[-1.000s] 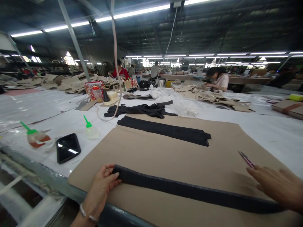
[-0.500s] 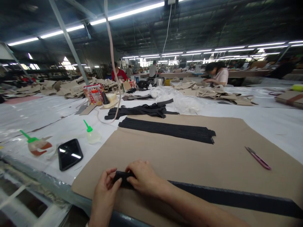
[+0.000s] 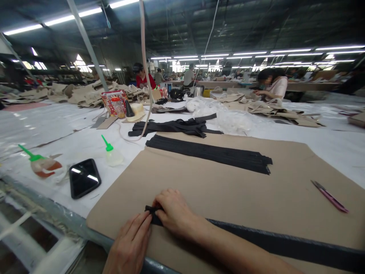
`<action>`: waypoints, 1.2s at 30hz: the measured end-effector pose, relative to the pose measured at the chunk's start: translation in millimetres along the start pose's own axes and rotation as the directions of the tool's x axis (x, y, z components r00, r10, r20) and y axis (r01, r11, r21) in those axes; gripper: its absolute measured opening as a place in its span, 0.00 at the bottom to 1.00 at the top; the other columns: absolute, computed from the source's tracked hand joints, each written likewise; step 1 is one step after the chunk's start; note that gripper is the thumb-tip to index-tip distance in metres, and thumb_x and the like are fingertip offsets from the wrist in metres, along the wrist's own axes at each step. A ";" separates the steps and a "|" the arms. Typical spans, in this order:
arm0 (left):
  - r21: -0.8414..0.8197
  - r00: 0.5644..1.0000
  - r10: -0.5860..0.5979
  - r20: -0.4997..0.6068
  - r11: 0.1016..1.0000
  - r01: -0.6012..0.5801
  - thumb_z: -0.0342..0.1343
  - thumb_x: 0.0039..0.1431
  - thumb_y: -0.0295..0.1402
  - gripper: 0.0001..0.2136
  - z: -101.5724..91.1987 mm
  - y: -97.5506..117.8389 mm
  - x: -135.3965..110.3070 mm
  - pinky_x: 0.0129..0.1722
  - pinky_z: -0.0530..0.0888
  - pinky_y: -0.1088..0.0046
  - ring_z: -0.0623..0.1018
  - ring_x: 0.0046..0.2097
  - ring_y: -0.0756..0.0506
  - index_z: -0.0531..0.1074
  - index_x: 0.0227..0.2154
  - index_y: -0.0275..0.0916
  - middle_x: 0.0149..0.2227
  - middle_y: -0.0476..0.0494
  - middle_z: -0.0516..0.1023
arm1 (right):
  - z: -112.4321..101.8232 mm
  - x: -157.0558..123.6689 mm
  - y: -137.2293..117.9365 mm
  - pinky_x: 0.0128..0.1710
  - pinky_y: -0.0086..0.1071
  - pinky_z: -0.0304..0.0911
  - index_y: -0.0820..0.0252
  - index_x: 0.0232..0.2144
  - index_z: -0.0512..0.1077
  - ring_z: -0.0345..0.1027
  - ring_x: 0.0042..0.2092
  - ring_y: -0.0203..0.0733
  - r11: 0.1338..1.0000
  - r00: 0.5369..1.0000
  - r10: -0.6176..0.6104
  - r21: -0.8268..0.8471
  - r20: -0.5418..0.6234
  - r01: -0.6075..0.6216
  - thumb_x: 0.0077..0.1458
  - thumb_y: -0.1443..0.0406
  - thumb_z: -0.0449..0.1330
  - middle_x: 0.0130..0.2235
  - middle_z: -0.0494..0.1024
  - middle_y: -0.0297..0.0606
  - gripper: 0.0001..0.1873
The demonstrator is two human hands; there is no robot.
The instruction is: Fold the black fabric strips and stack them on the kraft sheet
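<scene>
A long black fabric strip (image 3: pixel 288 239) lies along the near side of a tan sheet (image 3: pixel 199 182) and passes under my right forearm. Its left end is folded at my fingertips. My right hand (image 3: pixel 175 211) grips the strip near that end, thumb and fingers closed on it. My left hand (image 3: pixel 132 236) is back-up, its fingers held together and their tips pressed on the strip's end; its thumb is hidden. Farther back on the sheet is a flat row of black strips (image 3: pixel 208 154).
Pink-handled thread snips (image 3: pixel 330 197) lie on the right of the sheet. To the left are a phone (image 3: pixel 84 179) and two green-nozzled squeeze bottles, one with clear liquid (image 3: pixel 114 156), one with brown (image 3: pixel 42 166). A loose black strip pile (image 3: pixel 173 127) and a hanging hose (image 3: pixel 145 57) stand behind.
My left hand has turned from a thumb-and-finger pinch to back-up, fingertips pressing on the strip's end. The end now looks folded over. The view has shifted slightly.
</scene>
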State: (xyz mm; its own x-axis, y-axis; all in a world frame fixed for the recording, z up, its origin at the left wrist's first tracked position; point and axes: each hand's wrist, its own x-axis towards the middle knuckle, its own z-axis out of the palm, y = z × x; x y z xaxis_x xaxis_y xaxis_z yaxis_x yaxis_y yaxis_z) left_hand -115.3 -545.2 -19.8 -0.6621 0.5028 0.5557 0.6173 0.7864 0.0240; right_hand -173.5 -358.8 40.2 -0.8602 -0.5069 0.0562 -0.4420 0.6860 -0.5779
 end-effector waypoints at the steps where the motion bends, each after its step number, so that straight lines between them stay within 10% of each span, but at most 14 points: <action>1: 0.019 1.000 0.014 0.005 1.000 -0.014 0.49 0.57 0.25 0.21 -2.2 -1.0 1.5 0.56 0.61 0.73 0.72 0.52 0.45 0.65 0.55 0.38 0.51 0.44 0.74 | 1.7 0.6 1.4 0.44 0.36 0.54 0.58 0.34 0.72 0.62 0.42 0.42 1.000 1.000 -0.016 0.004 -0.006 0.017 0.50 0.71 0.55 0.38 0.74 0.37 0.09; 36: 0.112 0.999 0.028 0.034 0.993 -0.032 0.49 0.62 0.35 0.16 -4.8 -15.0 1.1 0.53 0.63 0.71 0.69 0.54 0.45 0.68 0.50 0.38 0.51 0.45 0.73 | 10.9 -16.6 11.8 0.45 0.30 0.57 0.59 0.45 0.69 0.59 0.42 0.39 0.958 0.967 -0.256 -0.133 0.013 0.255 0.59 0.74 0.51 0.42 0.68 0.39 0.14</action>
State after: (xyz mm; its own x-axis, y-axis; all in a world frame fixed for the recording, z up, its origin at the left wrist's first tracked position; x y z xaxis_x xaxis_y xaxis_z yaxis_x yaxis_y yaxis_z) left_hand -123.3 -558.2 -15.6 -0.6588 0.5364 0.5275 0.5863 0.8054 -0.0868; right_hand -161.7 -348.0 23.6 -0.7151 -0.6723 0.1917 -0.6768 0.5971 -0.4306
